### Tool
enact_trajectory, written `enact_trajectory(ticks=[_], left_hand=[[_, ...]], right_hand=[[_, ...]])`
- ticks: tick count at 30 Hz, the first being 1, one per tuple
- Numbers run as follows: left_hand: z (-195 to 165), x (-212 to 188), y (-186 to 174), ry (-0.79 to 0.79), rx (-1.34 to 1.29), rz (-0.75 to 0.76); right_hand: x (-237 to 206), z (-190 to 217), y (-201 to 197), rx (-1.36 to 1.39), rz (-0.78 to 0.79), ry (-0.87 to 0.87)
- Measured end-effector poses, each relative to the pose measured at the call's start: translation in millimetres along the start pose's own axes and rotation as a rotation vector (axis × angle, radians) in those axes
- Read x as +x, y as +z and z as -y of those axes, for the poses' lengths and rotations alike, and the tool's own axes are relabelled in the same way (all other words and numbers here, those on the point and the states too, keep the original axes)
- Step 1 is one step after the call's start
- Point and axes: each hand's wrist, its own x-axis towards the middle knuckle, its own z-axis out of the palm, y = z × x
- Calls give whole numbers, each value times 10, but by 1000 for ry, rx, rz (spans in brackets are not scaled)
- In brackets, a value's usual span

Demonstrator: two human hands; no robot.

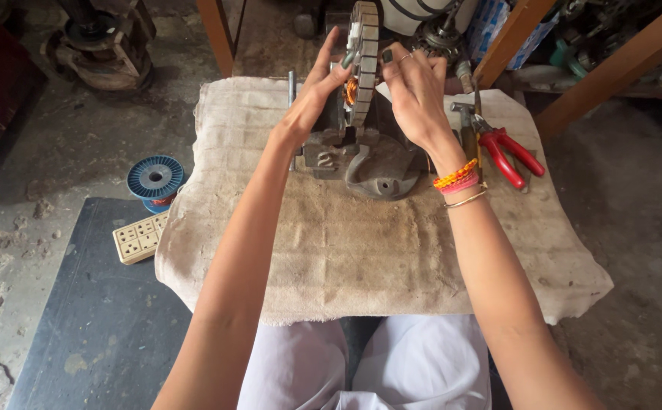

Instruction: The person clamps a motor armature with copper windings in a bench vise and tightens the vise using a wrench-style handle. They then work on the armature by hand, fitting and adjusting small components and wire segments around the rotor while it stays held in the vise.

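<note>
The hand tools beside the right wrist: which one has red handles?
The pliers have red handles, lying on the cloth right of the right hand. The hammer beside them has none.

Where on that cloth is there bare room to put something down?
The near half of the cloth, between the forearms and out to both side edges, is bare. The far part is crowded: stand, wheel, both hands, with pliers and hammer at right.

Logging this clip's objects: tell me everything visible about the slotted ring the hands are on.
The slotted ring is a pale, laminated-looking metal wheel with regular slots around its rim and copper-coloured winding showing near its lower left. It stands on edge on a dark metal stand on a cloth-covered bench. The left hand and right hand touch its two sides.
</note>
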Motion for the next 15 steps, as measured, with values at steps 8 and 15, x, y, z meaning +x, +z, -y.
enact_trajectory(ticks=[8, 15], left_hand=[[-3, -21, 0, 32, 33, -3], [4, -42, -60, 83, -71, 81]], right_hand=[[-9, 14, -29, 12, 68, 61], [-70, 10, -168, 142, 144, 110]])
